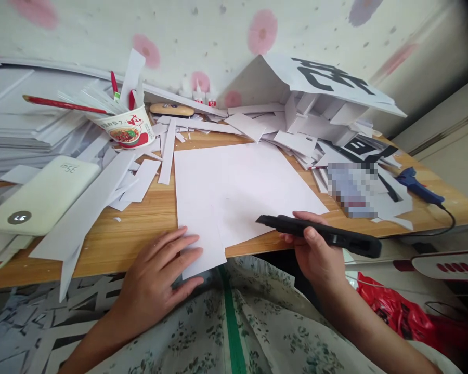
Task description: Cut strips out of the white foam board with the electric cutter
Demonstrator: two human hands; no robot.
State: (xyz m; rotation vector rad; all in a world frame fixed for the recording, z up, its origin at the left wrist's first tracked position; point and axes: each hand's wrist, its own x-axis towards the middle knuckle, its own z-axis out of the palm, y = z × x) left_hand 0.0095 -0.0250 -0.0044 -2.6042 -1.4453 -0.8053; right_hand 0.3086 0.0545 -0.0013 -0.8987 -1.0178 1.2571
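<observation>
Left hand [161, 270] flat, fingers spread, pressing the near corner of white sheet [234, 192] at the counter [140, 218] edge. Right hand [315, 249] wrapped around black utility knife [320, 235], held level just over the sheet's right edge, tip pointing left. Paper strips [101, 197], noodle cup [127, 130], power bank [39, 197] left; blue glue gun [417, 187] right.

Pixelated patch [352, 189] among paper scraps, power bank [39, 195] display digits unclear, red bag [393, 309] partly hidden

Paper sheet [237, 187] centre on table [148, 218]; cup [127, 130] behind-left; glue gun [417, 188] right.
</observation>
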